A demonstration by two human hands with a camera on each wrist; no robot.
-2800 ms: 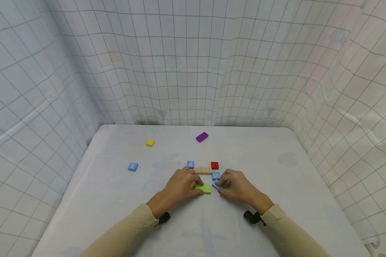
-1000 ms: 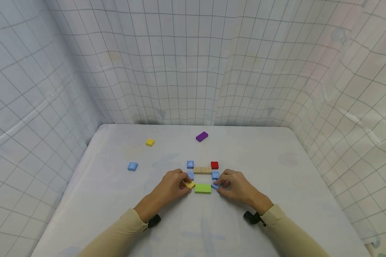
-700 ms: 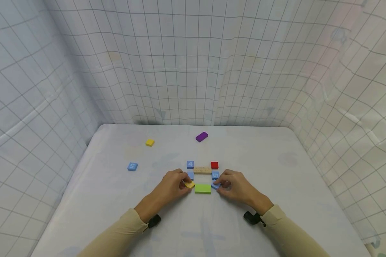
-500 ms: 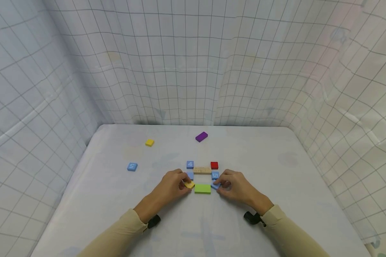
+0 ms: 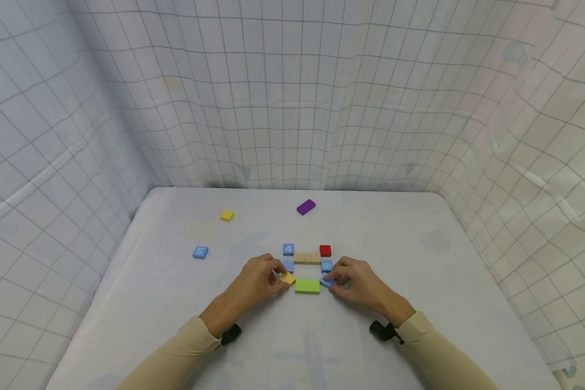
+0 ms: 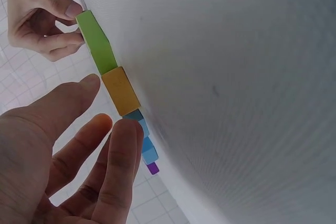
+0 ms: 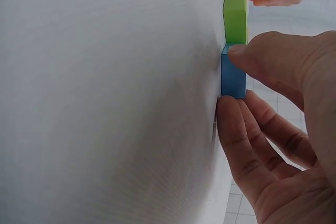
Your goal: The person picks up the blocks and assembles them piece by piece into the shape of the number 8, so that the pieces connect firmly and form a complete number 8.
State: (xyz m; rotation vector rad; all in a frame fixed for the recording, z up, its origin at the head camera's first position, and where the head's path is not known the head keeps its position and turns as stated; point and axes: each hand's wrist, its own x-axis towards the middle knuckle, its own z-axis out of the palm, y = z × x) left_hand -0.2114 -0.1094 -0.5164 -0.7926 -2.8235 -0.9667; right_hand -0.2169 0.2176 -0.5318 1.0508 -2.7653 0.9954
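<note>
In the head view, a yellow block (image 5: 287, 279) lies turned at an angle at the left end of a lime-green block (image 5: 307, 286). My left hand (image 5: 259, 280) is beside it, thumb and fingers spread around the yellow block with small gaps showing in the left wrist view. At the green block's other end, my right hand (image 5: 359, 283) pinches a blue block (image 7: 233, 74) between thumb and fingertips. Behind these sit a blue block numbered 5 (image 5: 326, 265), another blue block (image 5: 288, 266) partly behind my left fingers, and a wooden strip (image 5: 307, 259) between them.
A blue block numbered 4 (image 5: 288, 249) and a red block (image 5: 325, 251) stand at the back corners of the arrangement. Farther off on the white table (image 5: 409, 233) lie a purple block (image 5: 306, 207), a yellow block (image 5: 227, 215) and a blue 5 block (image 5: 200, 252).
My left hand moved left off the green block and angled the front yellow block. Lately its fingers have spread and drawn slightly back from it. The right hand stays at its blue block.
</note>
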